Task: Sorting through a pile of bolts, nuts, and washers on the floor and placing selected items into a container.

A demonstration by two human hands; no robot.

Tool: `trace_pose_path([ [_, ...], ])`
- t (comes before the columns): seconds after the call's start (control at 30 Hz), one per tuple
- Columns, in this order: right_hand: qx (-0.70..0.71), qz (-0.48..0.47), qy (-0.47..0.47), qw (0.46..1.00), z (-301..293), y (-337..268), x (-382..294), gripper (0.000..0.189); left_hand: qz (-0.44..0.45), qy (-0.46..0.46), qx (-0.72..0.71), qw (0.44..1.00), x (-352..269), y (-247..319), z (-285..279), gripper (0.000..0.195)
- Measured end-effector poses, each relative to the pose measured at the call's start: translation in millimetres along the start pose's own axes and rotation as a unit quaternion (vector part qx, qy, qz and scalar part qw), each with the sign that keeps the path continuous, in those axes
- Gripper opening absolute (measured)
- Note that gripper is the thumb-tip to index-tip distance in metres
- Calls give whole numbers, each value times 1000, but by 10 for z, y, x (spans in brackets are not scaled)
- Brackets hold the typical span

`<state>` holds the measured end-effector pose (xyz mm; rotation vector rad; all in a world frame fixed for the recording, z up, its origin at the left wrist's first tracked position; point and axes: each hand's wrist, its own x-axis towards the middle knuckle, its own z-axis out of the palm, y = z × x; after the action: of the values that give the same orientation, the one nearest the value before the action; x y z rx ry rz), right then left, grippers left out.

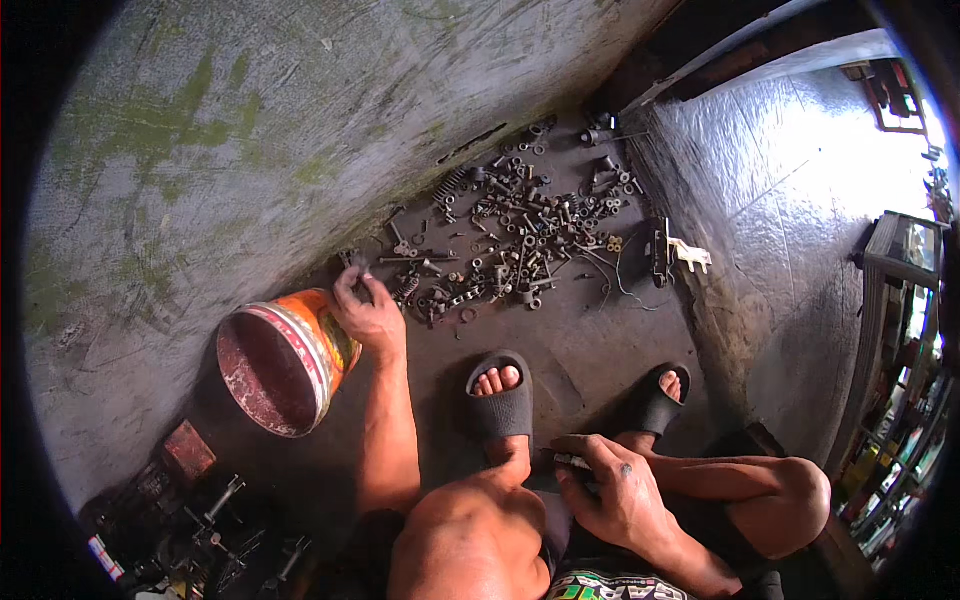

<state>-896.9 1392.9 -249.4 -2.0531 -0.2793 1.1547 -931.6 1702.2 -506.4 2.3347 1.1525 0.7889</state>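
My left hand (369, 309) reaches forward beside an orange bucket (322, 322) that lies on its side, its mouth towards me. Thumb and fingertips come near each other close to the wall; whether they pinch something small, I cannot tell. My right hand (611, 487) is over my lap, closed on a small metal part (573, 460) that shows between thumb and fingers. On the floor ahead lies a spread of bolts, nuts and washers (529, 225), with a coil spring (450, 184) near the wall and thin wires (611, 274) at the right.
A stained wall (225, 150) runs along the left. Dark metal parts (217, 517) and a reddish block (189, 450) lie at the lower left. A white plastic piece (690, 255) sits by the raised ledge at the right. My sandalled feet (501, 397) stand before the hardware.
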Motion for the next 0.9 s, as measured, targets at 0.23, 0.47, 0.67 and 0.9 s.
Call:
trace_pose_path([
  [0.23, 5, -33, 47, 998, -25, 39, 7, 31, 10, -32, -64, 997, -152, 75, -27, 15],
  [0.47, 19, 7, 24, 1000, -51, -13, 23, 31, 83, -158, -41, 983, -556, 116, -299, 11],
  [0.67, 0, -6, 16, 1000, -58, -12, 37, 33, 15, -174, -5, 985, -863, 22, -319, 12],
  [0.9, -10, -8, 19, 1000, -52, 3, 33, 33, -155, -175, -19, 972, -955, -52, -307, 11],
])
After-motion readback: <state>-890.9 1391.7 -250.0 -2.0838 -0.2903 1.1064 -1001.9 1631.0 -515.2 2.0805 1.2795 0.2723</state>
